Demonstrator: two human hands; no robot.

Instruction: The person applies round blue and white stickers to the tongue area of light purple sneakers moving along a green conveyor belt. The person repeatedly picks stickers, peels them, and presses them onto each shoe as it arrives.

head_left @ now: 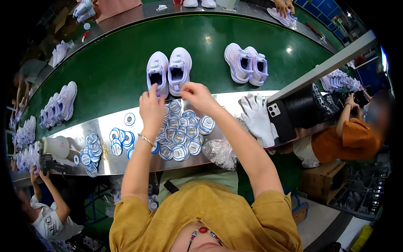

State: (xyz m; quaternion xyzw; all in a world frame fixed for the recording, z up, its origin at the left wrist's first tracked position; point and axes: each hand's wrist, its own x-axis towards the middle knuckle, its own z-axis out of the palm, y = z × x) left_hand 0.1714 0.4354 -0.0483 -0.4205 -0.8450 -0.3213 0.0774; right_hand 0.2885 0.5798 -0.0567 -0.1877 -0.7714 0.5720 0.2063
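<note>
A pair of white and lavender sneakers, the left shoe (157,63) and the right shoe (180,63), stands on the green belt with heels toward me. My left hand (151,107) is at the left shoe's heel, its fingers bent and somewhat apart; I see nothing held in it. Close behind the right shoe's heel, my right hand (199,99) has its fingers curled together in a pinch. Whatever may be between those fingertips is too small to make out. Below both hands a heap of round blue-rimmed paper tags (179,137) lies on the metal ledge (113,165).
Another sneaker pair (247,65) stands right on the belt (113,63); a shoe row (59,106) is at left. White gloves (257,119), a black phone (282,121) and a clear plastic bag (221,153) lie right. More tags (91,153) lie left. Co-workers sit at both sides.
</note>
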